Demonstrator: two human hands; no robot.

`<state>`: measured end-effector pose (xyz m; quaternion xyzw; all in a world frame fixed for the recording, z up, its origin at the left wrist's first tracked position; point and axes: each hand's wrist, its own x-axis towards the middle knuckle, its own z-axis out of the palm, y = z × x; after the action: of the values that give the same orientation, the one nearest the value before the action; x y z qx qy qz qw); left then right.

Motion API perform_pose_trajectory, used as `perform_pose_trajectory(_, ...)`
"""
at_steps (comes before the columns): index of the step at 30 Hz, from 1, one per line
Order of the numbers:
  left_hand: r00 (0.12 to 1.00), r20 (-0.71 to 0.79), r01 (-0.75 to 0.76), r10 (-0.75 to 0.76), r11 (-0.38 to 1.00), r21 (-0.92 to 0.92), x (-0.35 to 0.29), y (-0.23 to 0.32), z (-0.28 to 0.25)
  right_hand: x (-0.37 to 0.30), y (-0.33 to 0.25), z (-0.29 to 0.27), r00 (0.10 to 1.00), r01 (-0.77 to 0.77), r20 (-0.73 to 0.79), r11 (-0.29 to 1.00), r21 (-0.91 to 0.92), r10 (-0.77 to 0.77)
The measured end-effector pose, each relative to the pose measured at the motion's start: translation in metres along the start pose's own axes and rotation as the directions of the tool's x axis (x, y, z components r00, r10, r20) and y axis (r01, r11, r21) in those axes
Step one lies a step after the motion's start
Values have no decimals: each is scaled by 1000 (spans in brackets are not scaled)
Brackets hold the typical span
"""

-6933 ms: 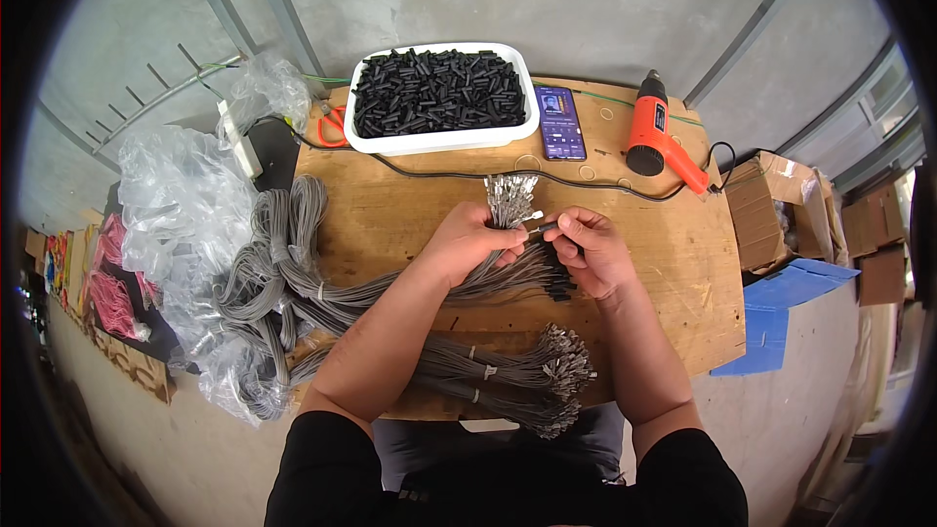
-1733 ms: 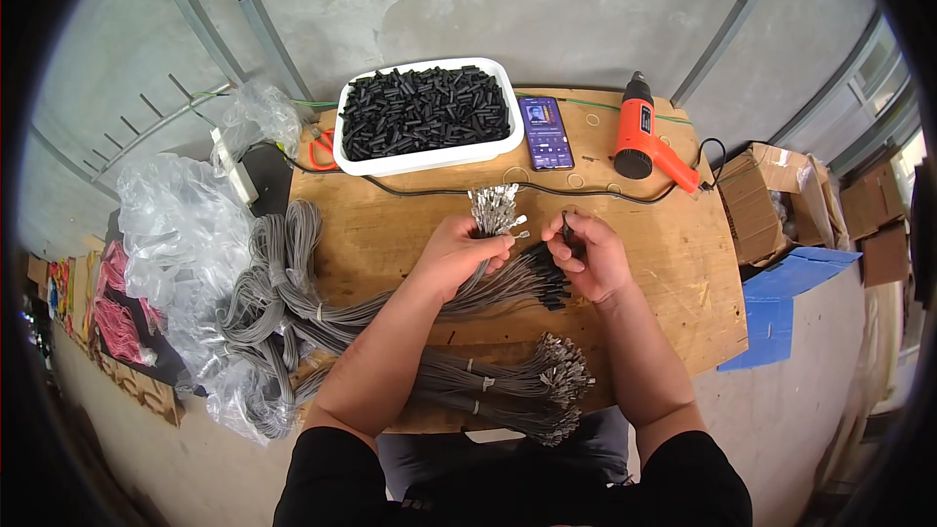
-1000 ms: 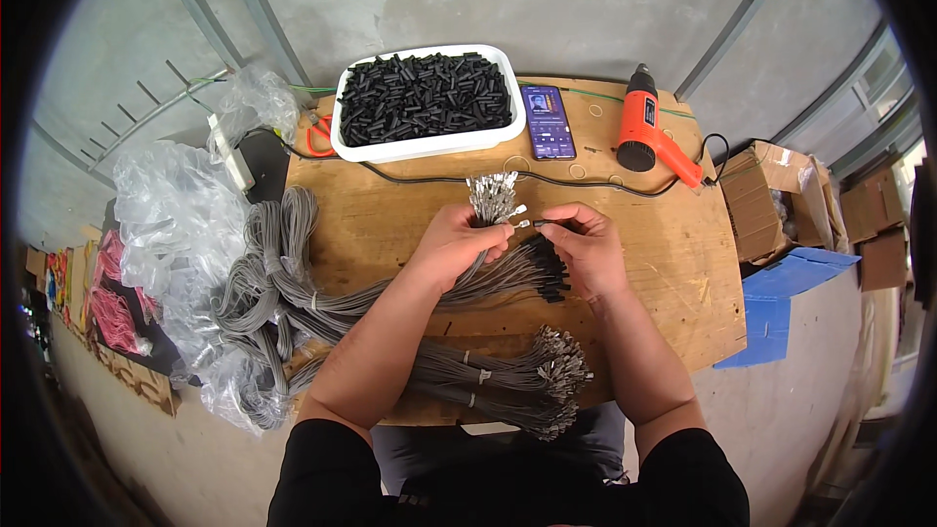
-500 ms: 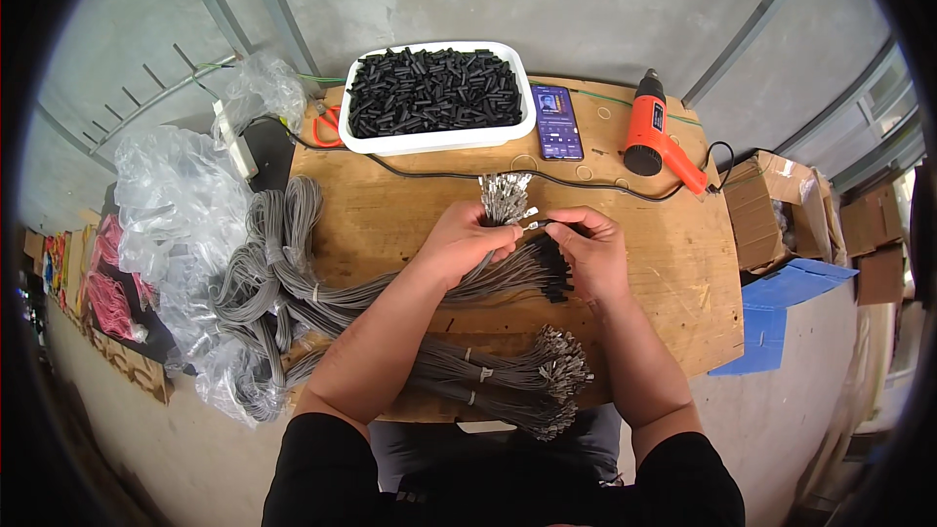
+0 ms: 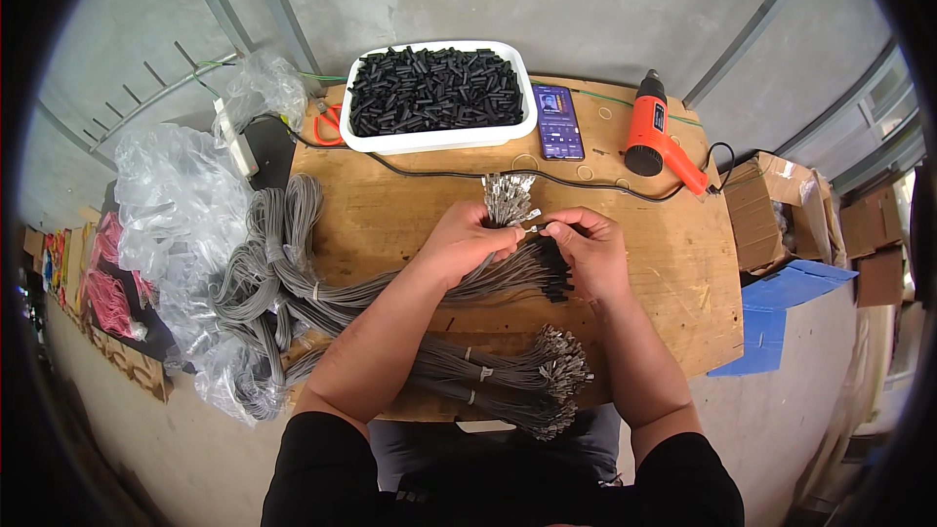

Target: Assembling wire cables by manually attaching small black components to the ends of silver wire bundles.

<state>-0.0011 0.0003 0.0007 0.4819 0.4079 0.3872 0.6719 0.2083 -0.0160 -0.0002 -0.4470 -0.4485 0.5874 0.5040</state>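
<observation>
My left hand (image 5: 475,240) is closed round a bundle of grey wires whose silvery metal terminals (image 5: 509,197) fan out above the fingers. One terminal sticks out sideways between the two hands. My right hand (image 5: 590,246) pinches a small black sleeve (image 5: 546,226) at that terminal's end; the fingers cover most of it. Below the hands, more grey wires (image 5: 488,278) run right and end in black sleeves (image 5: 556,273) beside my right wrist. Nearer to me lie bundles of tied grey wires (image 5: 459,368) with bare metal terminals (image 5: 564,366).
A white tub (image 5: 532,122) full of short black sleeves stands at the table's back, beside a phone (image 5: 559,127) and an orange heat gun (image 5: 656,132). The black cord (image 5: 429,174) crosses the wooden table. Coiled grey wires (image 5: 264,263) and clear plastic bags (image 5: 176,205) lie left.
My right fingertips have shifted slightly left along the black sleeve, so less of it shows. The left hand keeps its grip on the wire bundle, almost still.
</observation>
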Motion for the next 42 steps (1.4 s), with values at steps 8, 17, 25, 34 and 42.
perform_pose_trajectory(8,999,51,-10,11,1000,-8,2,-4,-3,1,2,0,1000,12,7,999,30,-12)
perform_pose_trajectory(17,998,-11,64,-65,996,-66,0,-3,-2,6,4,-9,994,-100,60,983,151,92)
perform_pose_trajectory(25,998,59,19,-16,998,-59,1,-4,-4,7,0,-17,956,-274,205,887,371,210)
perform_pose_trajectory(34,996,84,13,-7,998,-67,-1,-1,-3,7,3,-15,943,-307,230,894,327,240)
perform_pose_trajectory(42,995,99,3,0,999,-32,1,-5,-5,7,5,-13,941,-313,228,899,306,250)
